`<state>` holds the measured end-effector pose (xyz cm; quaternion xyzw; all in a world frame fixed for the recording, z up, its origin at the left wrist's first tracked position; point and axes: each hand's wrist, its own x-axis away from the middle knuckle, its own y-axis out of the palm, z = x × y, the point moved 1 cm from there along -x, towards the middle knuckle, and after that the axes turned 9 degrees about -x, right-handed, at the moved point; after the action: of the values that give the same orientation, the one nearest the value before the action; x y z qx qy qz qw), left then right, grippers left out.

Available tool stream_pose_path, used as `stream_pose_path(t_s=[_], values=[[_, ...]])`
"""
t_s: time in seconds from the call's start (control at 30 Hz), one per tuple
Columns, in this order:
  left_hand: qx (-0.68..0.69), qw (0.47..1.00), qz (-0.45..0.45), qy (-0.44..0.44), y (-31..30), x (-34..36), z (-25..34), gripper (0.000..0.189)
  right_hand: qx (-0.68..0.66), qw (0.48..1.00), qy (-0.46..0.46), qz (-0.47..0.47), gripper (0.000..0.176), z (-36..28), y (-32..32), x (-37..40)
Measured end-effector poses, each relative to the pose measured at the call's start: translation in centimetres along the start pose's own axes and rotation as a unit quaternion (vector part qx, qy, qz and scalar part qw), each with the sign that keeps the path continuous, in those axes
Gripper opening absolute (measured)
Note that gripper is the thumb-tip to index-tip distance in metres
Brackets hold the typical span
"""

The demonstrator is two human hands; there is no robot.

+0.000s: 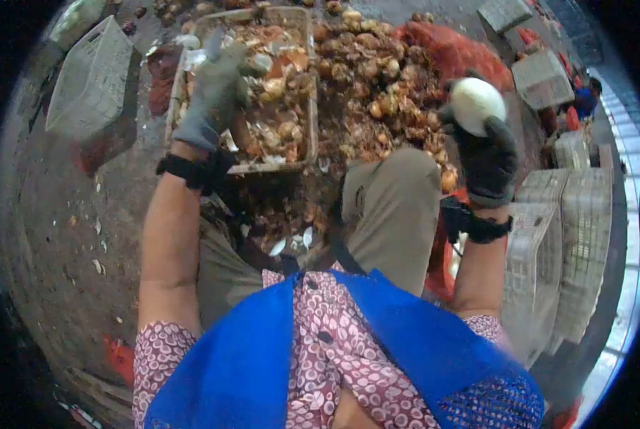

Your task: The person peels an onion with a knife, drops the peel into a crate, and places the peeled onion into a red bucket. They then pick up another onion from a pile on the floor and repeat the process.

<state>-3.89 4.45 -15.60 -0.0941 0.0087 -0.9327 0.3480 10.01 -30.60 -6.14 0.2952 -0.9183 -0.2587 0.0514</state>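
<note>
In my right hand (481,154), in a dark glove, I grip a peeled white onion (478,106), my fingers wrapped around its lower side. My left hand (218,89), in a grey glove, hovers over the left part of a shallow crate (313,107). Motion smears its fingers, so I cannot make out whether they hold anything. Loose onion skins and several onions (274,89) fill the crate. A large heap of unpeeled onions (377,79) lies just right of it.
A red mesh sack (454,51) lies beyond the heap. A white plastic basket (91,82) stands at the far left, and stacked white crates (584,236) rise beside my right arm. Peel scraps (291,242) litter the floor between my knees.
</note>
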Motion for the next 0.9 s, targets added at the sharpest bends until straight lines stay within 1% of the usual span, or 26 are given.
stream_pose_path(t_s=[0.03,0.07,0.1,0.13,0.17,0.2,0.23,0.27,0.3,0.33,0.37,0.4,0.43,0.5,0.53,0.57,0.6,0.63,0.67,0.7,0.73,0.77,0.8,0.83,0.9], values=[[0.122,0.992,-0.006,-0.034,-0.4,-0.6,-1.0,0.046,0.16,0.987,-0.032,0.012,0.051,-2.3,-1.4,2.8],[0.131,0.991,0.005,0.02,-0.6,0.5,1.0,0.044,0.194,0.969,-0.057,0.138,0.046,-3.1,-5.1,5.1],[0.222,0.974,0.04,0.031,-1.5,-0.9,-0.2,0.038,0.343,0.927,-0.052,0.144,0.045,-4.9,-5.4,6.8],[0.227,0.973,0.029,0.041,-2.8,-2.2,-1.2,0.034,0.387,0.906,-0.004,0.17,0.047,-5.8,-6.7,8.8],[0.236,0.966,0.051,0.086,-3.1,-1.7,-1.0,0.031,0.428,0.882,0.043,0.193,0.048,-6.7,-8.3,10.4],[0.27,0.961,-0.003,0.062,-4.1,-2.6,-2.0,0.031,0.533,0.821,0.068,0.194,0.051,-7.2,-13.1,12.3],[0.303,0.95,-0.057,0.039,-5.0,-3.4,-2.7,0.032,0.629,0.748,0.093,0.19,0.053,-7.1,-17.1,14.1],[0.263,0.964,0.025,0.031,-3.0,-1.2,-1.2,0.035,0.667,0.7,0.194,0.169,0.059,-7.4,-16.8,14.7],[0.257,0.966,0.017,0.025,-2.8,-0.7,-1.3,0.035,0.744,0.622,0.199,0.141,0.053,-7.2,-16.6,15.0],[0.288,0.957,-0.026,-0.004,-2.8,-0.6,-1.7,0.036,0.768,0.569,0.222,0.193,0.051,-7.5,-16.1,15.0],[0.317,0.945,-0.066,-0.035,-2.3,-0.2,-1.6,0.038,0.788,0.512,0.245,0.24,0.049,-7.6,-13.5,13.2],[0.318,0.945,-0.044,-0.06,-1.8,-0.1,-1.6,0.036,0.792,0.534,0.143,0.258,0.044,-7.6,-14.7,12.2],[0.31,0.947,-0.046,-0.07,-1.8,0.1,-1.3,0.036,0.788,0.551,0.04,0.274,0.039,-7.7,-15.9,11.0],[0.232,0.967,-0.098,0.037,-1.9,-0.8,-1.9,0.032,0.694,0.679,-0.058,0.231,0.031,-5.7,-15.3,4.9],[0.414,0.856,-0.308,-0.018,-1.9,-1.6,-2.2,0.033,0.739,0.648,-0.123,0.14,0.035,-3.8,-16.7,1.8],[0.41,0.858,-0.308,-0.03,-2.6,-2.3,-2.9,0.033,0.771,0.607,-0.186,0.046,0.041,-1.8,-18.2,-1.3],[0.127,0.958,-0.244,0.086,-3.7,-2.8,-3.5,0.034,0.705,0.697,-0.1,0.088,0.041,1.4,-19.4,-4.0],[-0.171,0.953,-0.158,0.196,-4.9,-3.2,-4.1,0.036,0.623,0.772,-0.014,0.129,0.041,5.0,-21.4,-6.4],[-0.463,0.835,-0.05,0.292,-6.9,-0.2,0.4,0.038,0.571,0.809,0.002,0.136,0.038,6.0,-22.4,-7.3],[-0.471,0.832,-0.053,0.287,-6.7,0.5,1.2,0.038,0.525,0.838,0.026,0.146,0.035,10.1,-26.0,-8.4],[-0.051,0.981,-0.133,0.128,-6.0,0.9,1.9,0.039,0.535,0.826,0.056,0.169,0.035,13.9,-29.4,-8.8],[0.385,0.904,-0.174,-0.058,-5.0,1.2,2.3,0.039,0.546,0.811,0.085,0.191,0.035,17.2,-32.1,-8.6],[0.345,0.909,-0.229,-0.033,-3.1,1.2,3.4,0.04,0.55,0.799,0.143,0.198,0.038,20.6,-34.7,-7.7],[0.414,0.883,-0.178,-0.129,-2.0,1.7,4.1,0.042,0.553,0.782,0.202,0.204,0.04,22.9,-36.3,-6.9],[0.336,0.931,-0.055,-0.133,0.4,3.5,6.0,0.048,0.677,0.672,0.268,0.138,0.047,23.9,-33.4,-3.4]])
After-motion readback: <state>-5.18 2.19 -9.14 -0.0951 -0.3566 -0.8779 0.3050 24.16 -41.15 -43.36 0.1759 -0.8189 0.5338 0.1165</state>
